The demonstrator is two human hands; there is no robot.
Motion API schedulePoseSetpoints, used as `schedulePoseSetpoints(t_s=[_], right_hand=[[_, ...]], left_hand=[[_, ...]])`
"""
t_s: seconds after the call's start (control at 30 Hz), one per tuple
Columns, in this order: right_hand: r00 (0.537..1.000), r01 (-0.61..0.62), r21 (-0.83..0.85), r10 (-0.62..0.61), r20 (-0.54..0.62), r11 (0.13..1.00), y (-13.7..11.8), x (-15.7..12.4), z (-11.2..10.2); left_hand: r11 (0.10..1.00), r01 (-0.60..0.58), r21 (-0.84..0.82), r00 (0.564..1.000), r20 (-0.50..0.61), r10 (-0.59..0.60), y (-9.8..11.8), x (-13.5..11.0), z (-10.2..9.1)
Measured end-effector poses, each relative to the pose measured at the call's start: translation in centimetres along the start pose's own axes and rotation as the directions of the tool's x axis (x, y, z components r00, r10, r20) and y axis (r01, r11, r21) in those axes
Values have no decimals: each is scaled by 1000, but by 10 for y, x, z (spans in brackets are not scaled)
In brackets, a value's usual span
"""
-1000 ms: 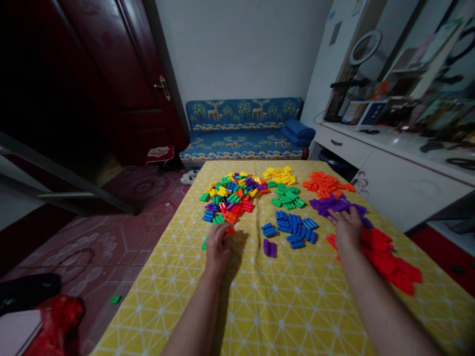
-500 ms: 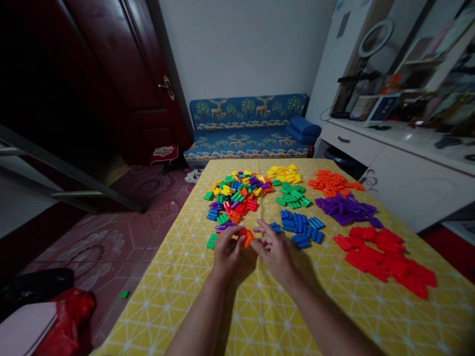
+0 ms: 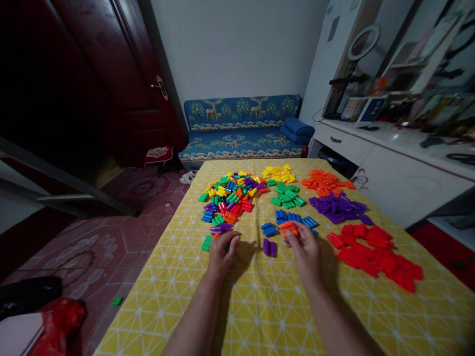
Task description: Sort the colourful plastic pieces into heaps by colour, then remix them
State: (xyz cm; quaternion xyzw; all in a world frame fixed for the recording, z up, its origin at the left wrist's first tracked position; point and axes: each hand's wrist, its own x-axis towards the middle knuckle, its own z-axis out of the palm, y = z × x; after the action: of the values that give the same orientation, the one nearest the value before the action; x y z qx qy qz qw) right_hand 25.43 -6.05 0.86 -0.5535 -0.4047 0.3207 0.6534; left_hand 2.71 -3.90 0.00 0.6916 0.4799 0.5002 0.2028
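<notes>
My right hand [image 3: 307,251] is closed on an orange plastic block [image 3: 288,228] made of joined tubes, raised over the near side of the blue blocks [image 3: 293,216]. My left hand [image 3: 221,254] hovers at the near edge of the mixed heap [image 3: 233,195], thumb and forefinger slightly apart, with nothing visible between their tips. Its other fingers are curled and partly hidden. Beside it lie a green block [image 3: 207,243] and a purple block [image 3: 221,228]. Between my hands, a purple block [image 3: 269,247] rests on the cloth near a blue block [image 3: 268,229].
Single-colour groups of yellow [image 3: 279,173], green [image 3: 287,196], orange [image 3: 326,183], purple [image 3: 337,206] and red blocks [image 3: 378,254] lie on the yellow patterned tablecloth [image 3: 237,316]. A sofa [image 3: 241,128] stands beyond the table, a white dresser [image 3: 408,170] at right. One green block [image 3: 117,300] is on the floor.
The orange block has passed from my left hand to my right, which has moved rightward with it. The purple block between my hands is now uncovered. The view has shifted slightly.
</notes>
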Motion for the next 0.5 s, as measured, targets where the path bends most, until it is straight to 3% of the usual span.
schedulePoseSetpoints(t_s=[0.1, 0.2, 0.33, 0.5], right_hand=[[970, 59, 20, -52, -236, 998, 8, 22, -38], [932, 70, 94, -31, -361, 993, 15, 36, -68], [934, 46, 173, 18, -356, 984, 16, 43, -87], [956, 20, 168, 30, -291, 986, 15, 46, -87]], left_hand=[[1000, -1, -12, 1000, 29, 2, -1, 0, 1], [1000, 0, -20, 999, 35, 1, -2, 1, 3], [1000, 7, -23, 1000, 24, -7, -2, 1, 3], [1000, 15, -19, 999, 31, -14, -3, 0, 2]])
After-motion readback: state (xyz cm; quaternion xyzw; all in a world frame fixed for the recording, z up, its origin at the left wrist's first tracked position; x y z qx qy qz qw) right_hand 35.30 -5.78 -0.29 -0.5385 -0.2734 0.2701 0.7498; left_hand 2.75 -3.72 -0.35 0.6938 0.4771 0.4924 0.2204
